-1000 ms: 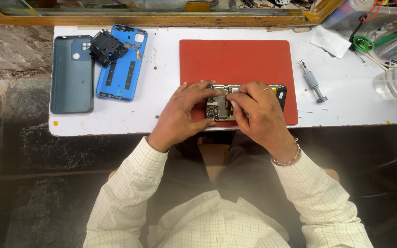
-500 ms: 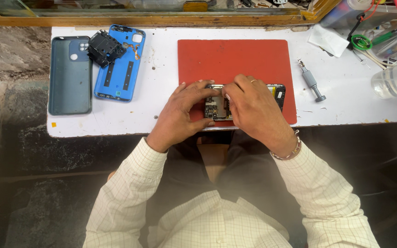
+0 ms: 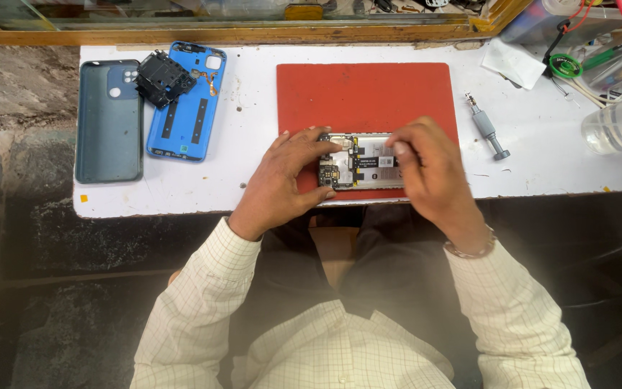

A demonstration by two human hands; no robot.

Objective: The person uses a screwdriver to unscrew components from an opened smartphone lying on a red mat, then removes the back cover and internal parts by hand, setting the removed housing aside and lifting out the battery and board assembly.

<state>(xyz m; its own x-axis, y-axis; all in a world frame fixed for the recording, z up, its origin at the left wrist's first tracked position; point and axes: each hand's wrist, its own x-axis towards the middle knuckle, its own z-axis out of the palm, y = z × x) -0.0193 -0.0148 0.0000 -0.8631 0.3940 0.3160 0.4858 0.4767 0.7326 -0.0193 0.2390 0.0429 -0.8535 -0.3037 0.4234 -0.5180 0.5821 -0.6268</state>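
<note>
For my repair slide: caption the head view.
Both hands, left hand and right hand, work on an opened phone on a red mat.

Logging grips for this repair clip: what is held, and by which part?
The left hand clasps the opened phone by its left end; the right hand rests fingertips on its right half.

A red work mat (image 3: 366, 94) lies at the upper centre of the frame on a white, speckled tabletop (image 3: 253, 180). The opened phone (image 3: 360, 161) on it shows silver metal, black parts and gold-toned edges. At the upper left lie a dark teal back cover (image 3: 109, 122), a bright blue phone frame (image 3: 185, 108) with black strips, and a black plastic cover piece (image 3: 161, 78). A grey screwdriver (image 3: 487, 130) sits at right. The sleeves (image 3: 196, 317) are cream with a fine check.
</note>
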